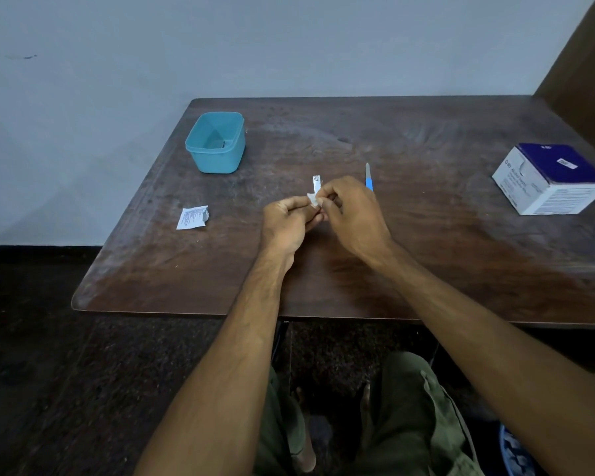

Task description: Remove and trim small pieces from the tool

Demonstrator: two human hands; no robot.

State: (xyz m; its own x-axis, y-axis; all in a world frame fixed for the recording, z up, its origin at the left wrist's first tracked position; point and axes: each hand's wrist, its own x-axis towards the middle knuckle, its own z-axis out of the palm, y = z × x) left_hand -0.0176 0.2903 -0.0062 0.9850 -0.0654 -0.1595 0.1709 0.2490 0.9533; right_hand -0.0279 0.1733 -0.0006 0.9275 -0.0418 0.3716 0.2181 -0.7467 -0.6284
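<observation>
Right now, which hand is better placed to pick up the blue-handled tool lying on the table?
Probably the right hand: the blue-handled tool lies just beyond its knuckles, while the left hand sits farther away. Both hands pinch the white swab by the nail clipper, so the right must first let go.

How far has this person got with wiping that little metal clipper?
Done: a torn-open wrapper lies on the table, so a wipe is already out. In hand: the left hand and right hand together hold the nail clipper and a small white wipe against it. Left, probably: the blue-handled file lies untouched, and the blue tub looks empty.
</observation>
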